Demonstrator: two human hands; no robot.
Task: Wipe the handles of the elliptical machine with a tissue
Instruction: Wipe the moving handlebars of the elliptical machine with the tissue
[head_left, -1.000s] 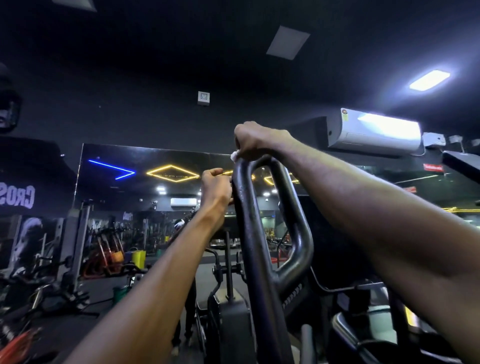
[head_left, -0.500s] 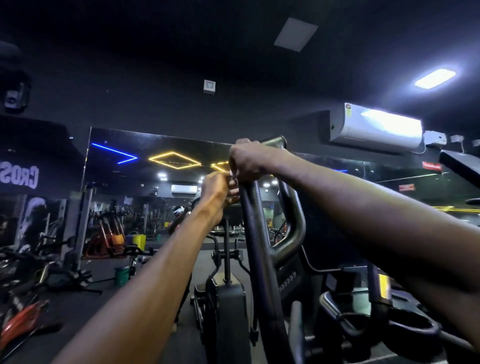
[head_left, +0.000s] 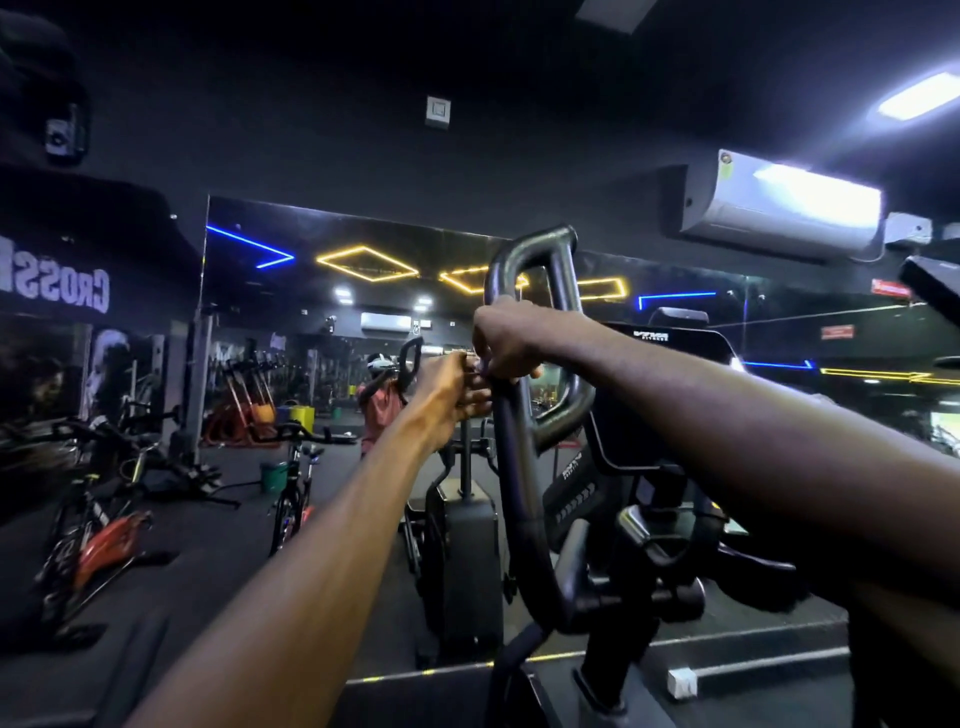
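Observation:
The elliptical's black looped handle (head_left: 540, 249) rises in the middle of the view. My right hand (head_left: 506, 338) grips its left bar about a third of the way down from the top bend. My left hand (head_left: 449, 387) is just to the left, fingers curled against the same bar right under the right hand. The tissue is hidden inside the hands; I cannot tell which hand has it. The console (head_left: 670, 395) sits to the right of the handle.
A wall mirror (head_left: 311, 364) ahead reflects the gym, bikes and a person. Exercise bikes (head_left: 104, 519) stand on the left floor. An air conditioner (head_left: 779, 208) hangs upper right. The machine's lower arms and pedals (head_left: 649, 571) fill the lower right.
My right hand has slid down from the top bend of the handle along the left bar. The left hand stayed beside it and dropped with it. The top of the loop is now bare.

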